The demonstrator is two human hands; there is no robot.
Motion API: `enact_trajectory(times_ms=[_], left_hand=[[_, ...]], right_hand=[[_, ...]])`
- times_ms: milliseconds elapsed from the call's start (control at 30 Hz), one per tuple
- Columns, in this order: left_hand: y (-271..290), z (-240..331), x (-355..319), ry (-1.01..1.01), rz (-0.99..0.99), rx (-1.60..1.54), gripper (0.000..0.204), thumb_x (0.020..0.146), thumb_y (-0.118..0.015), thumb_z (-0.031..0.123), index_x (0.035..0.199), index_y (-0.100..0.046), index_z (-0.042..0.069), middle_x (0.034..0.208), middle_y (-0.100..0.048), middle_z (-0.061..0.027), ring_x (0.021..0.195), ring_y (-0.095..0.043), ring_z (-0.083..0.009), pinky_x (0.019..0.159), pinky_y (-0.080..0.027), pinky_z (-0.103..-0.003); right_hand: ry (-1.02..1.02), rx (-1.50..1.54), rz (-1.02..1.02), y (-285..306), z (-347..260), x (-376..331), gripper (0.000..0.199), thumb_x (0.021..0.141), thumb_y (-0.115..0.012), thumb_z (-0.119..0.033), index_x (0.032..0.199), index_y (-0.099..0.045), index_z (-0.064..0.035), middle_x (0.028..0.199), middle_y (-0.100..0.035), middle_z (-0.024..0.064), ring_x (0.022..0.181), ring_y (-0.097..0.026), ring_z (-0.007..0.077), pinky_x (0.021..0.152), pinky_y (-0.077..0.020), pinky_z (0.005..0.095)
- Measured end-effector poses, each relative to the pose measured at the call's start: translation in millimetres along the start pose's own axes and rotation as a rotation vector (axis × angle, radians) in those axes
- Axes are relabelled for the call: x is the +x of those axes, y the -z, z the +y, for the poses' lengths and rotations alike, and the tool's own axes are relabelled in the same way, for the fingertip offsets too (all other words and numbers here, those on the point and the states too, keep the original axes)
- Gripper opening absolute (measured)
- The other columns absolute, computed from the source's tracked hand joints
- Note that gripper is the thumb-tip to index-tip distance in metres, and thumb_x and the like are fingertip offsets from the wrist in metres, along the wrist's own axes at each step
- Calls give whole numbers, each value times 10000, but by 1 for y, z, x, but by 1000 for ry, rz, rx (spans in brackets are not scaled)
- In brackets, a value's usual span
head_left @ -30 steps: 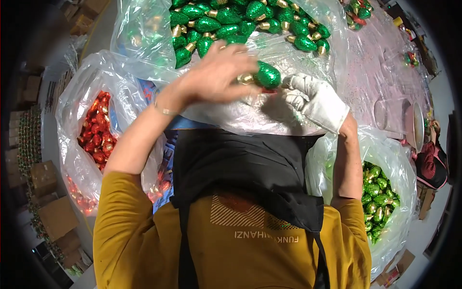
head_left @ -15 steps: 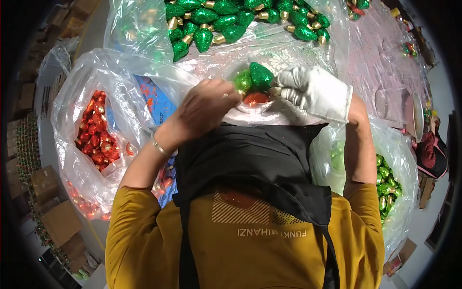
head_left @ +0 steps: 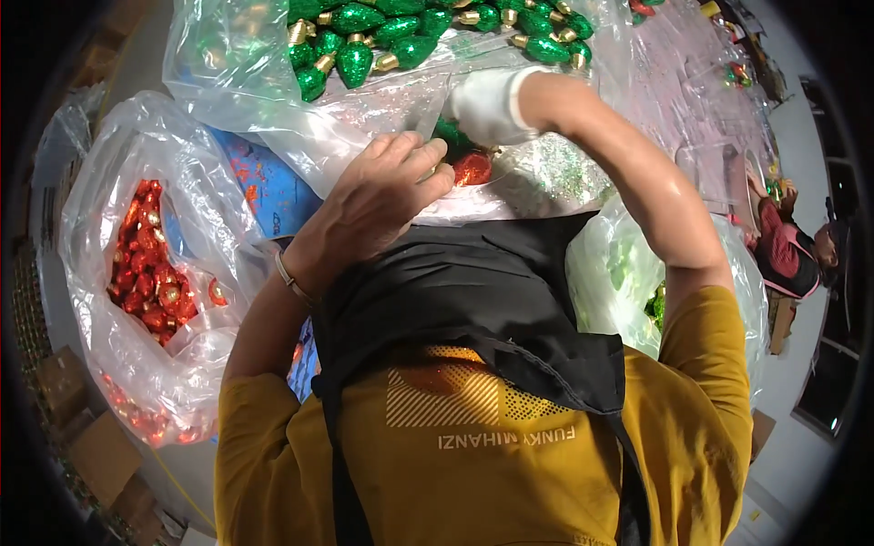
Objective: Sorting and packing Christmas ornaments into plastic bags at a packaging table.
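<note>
Both hands moved lower — left hand [head_left: 378, 196] fingers curled together beside red bulb [head_left: 472, 168]; gloved right hand [head_left: 487, 105] closed, grip unclear.

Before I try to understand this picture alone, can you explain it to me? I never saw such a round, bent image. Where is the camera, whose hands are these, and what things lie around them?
The camera sits on a person's head and looks down, so you see their own yellow shirt and black apron from above. Its wide lens bends the edges into a round shape. There is no machine, only two hands. The bare left hand and the right hand, in a white glove, meet over a red glittery bulb-shaped ornament; what each grip holds is partly hidden. In front lies a clear bag of green ornaments. On the person's left stands a bag of red ornaments, and on the right another bag with green ones. Another person is at the right edge.
</note>
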State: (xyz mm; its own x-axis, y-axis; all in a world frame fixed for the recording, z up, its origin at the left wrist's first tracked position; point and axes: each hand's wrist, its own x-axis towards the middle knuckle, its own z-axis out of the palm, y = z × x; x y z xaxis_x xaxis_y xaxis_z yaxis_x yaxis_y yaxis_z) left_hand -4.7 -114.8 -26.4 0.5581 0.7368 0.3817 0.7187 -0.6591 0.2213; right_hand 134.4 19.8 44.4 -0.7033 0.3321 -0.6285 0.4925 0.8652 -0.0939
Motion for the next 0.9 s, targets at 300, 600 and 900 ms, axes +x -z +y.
enact_trajectory(times_ms=[300, 600, 900], left_hand=[[-15, -4, -11, -3, 6, -56, 321, 708, -576, 22, 1024, -546, 70, 1153, -527, -101, 999, -539, -275, 856, -424, -386], [-22, -1, -9, -18, 74, -22, 257, 751, -552, 37, 1003, -546, 87, 1159, -528, -103, 961, -544, -273, 806, -434, -379], [-21, -3, -3, 25, 32, 48, 240, 757, -546, 48, 991, -577, 87, 1142, -560, -108, 928, -559, -263, 793, -438, -360]], right_hand=[[131, 31, -62, -53, 26, 45, 281, 722, -605, -160, 941, -677, 2, 891, -657, 237, 858, -640, 377, 714, -518, 403], [73, 136, 218, -78, 29, 33, 279, 698, -660, -151, 942, -680, -17, 911, -664, 224, 875, -647, 363, 729, -524, 403], [72, -120, 111, -80, 37, 45, 300, 716, -645, -101, 1009, -658, -37, 910, -671, 202, 868, -659, 337, 734, -528, 395]])
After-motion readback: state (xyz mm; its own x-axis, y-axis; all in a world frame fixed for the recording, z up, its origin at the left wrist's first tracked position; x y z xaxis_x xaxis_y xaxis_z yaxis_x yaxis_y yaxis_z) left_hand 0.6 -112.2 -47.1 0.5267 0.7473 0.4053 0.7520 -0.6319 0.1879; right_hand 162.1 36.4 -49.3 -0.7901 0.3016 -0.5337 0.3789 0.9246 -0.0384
